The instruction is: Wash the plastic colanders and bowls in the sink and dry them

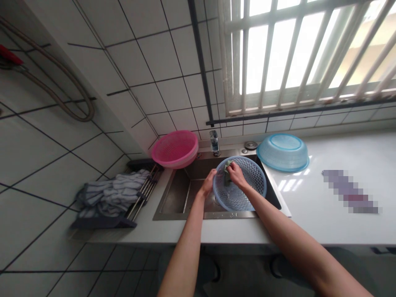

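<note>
A round light-blue plastic colander with a perforated wall is held tilted over the steel sink. My left hand grips its left rim, fingers on the outer side. Inside the colander, my right hand is closed on a crumpled green cloth, which touches the inner wall near the upper left. Part of the cloth is hidden under the fingers. The chrome faucet stands just behind the colander.
A pink basket leans at the sink's back left corner. An upturned blue basin lies on the white counter, near a round metal drain cover. Striped cloth covers a rack at left. A barred window is behind.
</note>
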Tool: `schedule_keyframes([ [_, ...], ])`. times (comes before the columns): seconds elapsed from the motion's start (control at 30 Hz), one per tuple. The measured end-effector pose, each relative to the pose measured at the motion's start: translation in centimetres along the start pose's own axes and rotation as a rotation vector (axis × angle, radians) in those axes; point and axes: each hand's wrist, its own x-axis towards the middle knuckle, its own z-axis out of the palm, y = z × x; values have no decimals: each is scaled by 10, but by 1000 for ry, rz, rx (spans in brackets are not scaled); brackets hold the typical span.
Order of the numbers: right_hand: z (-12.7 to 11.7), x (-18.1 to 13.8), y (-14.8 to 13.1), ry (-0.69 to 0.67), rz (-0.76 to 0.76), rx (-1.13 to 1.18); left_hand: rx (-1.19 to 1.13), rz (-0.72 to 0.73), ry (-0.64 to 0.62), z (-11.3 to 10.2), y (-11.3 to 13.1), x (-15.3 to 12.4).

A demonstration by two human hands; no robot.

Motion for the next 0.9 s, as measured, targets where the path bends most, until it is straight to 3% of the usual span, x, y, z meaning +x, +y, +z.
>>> schedule_keyframes([
  [0.1, 10, -10, -2, -231, -75, 13, 41, -68, 14, -3, 4, -5],
  [0.2, 23, -21, -1, -530, -123, 41, -17, -44, 65, -3, 7, -7],
  [0.3, 29, -25, 0, -676, -121, 62, -28, -38, 88, 0, 8, -5],
  [0.4, 23, -21, -1, -667, -128, 102, 25, -37, 15, 3, 6, -5],
  [0.53, 6, -10, -6, -308, -78, 104, 56, -7, -48, 4, 2, -7],
  [0.6, 0, -9, -11, -230, -61, 128, 13, -28, -65, 5, 1, -7],
  [0.67, 1, -14, -15, -348, -63, 160, -16, -62, -72, 4, 2, -6],
  [0.8, 14, -29, -19, -835, -44, 158, 75, -3, -6, 1, 7, -6],
  [0.83, 16, -31, -18, -893, -42, 152, 111, 20, 3, 1, 8, -6],
  [0.9, 17, -28, -16, -815, -43, 151, 157, 38, -11, 1, 9, -6],
])
